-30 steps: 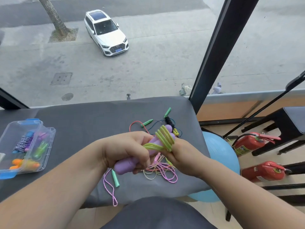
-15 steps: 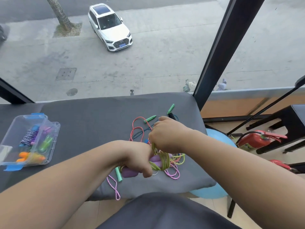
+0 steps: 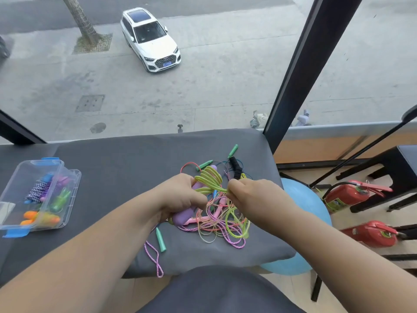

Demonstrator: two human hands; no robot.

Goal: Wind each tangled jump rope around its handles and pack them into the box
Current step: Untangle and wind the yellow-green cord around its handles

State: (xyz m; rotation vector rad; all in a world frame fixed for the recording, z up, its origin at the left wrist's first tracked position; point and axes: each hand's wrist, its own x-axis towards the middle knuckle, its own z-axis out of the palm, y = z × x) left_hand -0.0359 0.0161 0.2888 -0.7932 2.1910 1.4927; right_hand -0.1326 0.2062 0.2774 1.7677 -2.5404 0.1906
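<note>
The left hand (image 3: pixel 180 196), mid-frame, grips the lilac plastic handles (image 3: pixel 183 216) as an anchor while the right hand (image 3: pixel 252 197) pinches the yellow-green cord (image 3: pixel 208 178) taut for winding.

Head camera faces forward and down, seemingly close above table (image 3: pixel 117 168).

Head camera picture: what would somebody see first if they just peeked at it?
Two hands in the middle: the left hand grips purple handles, the right hand pinches a yellow-green rope looped over them. Under them lies a bright rope tangle; a clear box of wound ropes sits far left.
</note>
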